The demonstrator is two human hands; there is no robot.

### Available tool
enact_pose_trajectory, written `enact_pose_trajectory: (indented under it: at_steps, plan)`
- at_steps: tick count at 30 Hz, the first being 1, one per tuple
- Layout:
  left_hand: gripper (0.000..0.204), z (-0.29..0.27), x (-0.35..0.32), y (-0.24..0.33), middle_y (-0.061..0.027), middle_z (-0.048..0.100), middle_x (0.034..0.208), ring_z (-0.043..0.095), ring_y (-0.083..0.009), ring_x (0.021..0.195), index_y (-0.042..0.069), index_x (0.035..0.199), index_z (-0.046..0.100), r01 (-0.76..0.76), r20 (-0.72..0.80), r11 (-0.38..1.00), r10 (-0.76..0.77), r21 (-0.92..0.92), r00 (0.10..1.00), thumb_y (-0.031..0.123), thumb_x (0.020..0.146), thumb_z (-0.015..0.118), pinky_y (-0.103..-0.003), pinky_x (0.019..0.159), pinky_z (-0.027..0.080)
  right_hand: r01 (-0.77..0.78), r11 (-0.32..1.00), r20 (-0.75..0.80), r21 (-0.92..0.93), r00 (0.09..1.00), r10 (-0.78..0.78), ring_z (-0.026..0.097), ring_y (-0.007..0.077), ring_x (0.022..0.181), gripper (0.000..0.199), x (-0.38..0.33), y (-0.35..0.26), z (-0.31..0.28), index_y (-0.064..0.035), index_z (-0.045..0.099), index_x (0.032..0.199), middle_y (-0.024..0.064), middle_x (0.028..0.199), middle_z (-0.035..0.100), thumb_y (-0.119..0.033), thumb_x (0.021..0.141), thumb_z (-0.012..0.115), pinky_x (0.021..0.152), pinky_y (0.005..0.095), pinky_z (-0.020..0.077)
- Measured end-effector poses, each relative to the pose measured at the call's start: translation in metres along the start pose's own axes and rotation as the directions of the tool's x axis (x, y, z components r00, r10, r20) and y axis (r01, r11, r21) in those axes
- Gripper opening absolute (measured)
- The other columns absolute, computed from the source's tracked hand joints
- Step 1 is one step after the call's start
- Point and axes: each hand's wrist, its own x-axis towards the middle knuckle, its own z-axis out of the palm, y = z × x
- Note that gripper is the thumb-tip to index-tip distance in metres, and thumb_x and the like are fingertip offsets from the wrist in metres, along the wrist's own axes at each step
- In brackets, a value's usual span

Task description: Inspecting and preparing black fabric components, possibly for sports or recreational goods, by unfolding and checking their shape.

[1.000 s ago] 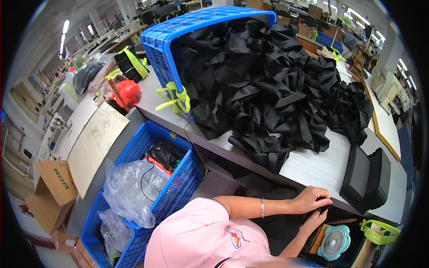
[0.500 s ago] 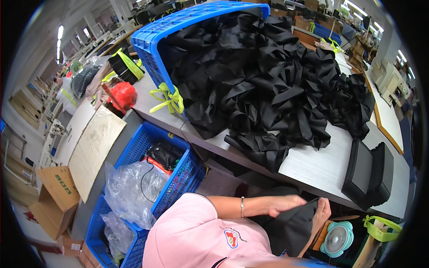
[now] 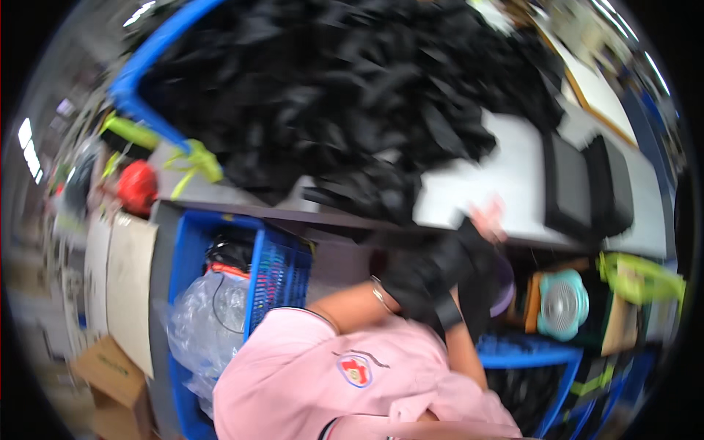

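A piece of black cloth (image 3: 469, 271) hangs in front of me, between my arms and the table's near edge. My left forearm, with a bracelet at the wrist, reaches into dark cloth, which hides the hand and its fingers. Beyond the upper end of the cloth, blurred fingers show, apparently my right hand (image 3: 488, 218), close to or touching the cloth; motion smears its grip. On the table (image 3: 477, 180) a large heap of black cloth pieces (image 3: 352, 95) spills from a tipped blue crate (image 3: 132, 84).
Two dark padded blocks (image 3: 587, 183) stand at the table's right. Below them are a small turquoise fan (image 3: 563, 304) and a yellow-green strap (image 3: 642, 279). At left, a blue basket (image 3: 257, 271) holds clear plastic bags. Another blue crate (image 3: 528, 359) is near my right elbow.
My view has shifted, so the heap sits higher and farther left. Both hands held the cloth before; now dark cloth covers the left hand, and the fingers farther out are blurred.
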Motion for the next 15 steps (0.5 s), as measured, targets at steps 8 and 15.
enact_pose_trajectory:
  at_steps: [8, 15]
  plan:
    - [0.067, -0.016, 0.029, -0.004, -0.0145, 0.023, 0.159, 0.043, -0.0213, 0.130, 0.010, 0.160, 0.020, 0.063, -0.372, 0.927, -0.210, -0.370, 0.904, 0.045, 0.108, 0.044, -0.037, 0.107, 0.043, 0.253, 0.934, -0.289, -0.252, 0.901, -0.323, 0.063, 0.0203, 0.105, 0.033, 0.002, -0.136, -0.043, -0.0003, 0.064, 0.119, 0.0106, 0.117, 0.065, -0.015, 0.091, 0.073, 0.091, 0.0316, 0.0495]
    - [0.065, -0.025, 0.024, -0.051, -0.0095, 0.049, 0.141, 0.044, -0.0224, 0.135, 0.009, 0.151, 0.042, 0.092, -0.021, 0.840, -0.122, -0.534, 0.992, 0.056, 0.107, 0.038, -0.035, 0.114, 0.034, 0.248, 0.961, -0.265, -0.120, 0.925, -0.272, 0.064, 0.0293, 0.107, 0.031, 0.020, -0.133, -0.033, -0.0041, 0.068, 0.113, 0.0115, 0.121, 0.065, -0.005, 0.084, 0.077, 0.095, 0.0369, 0.0496]
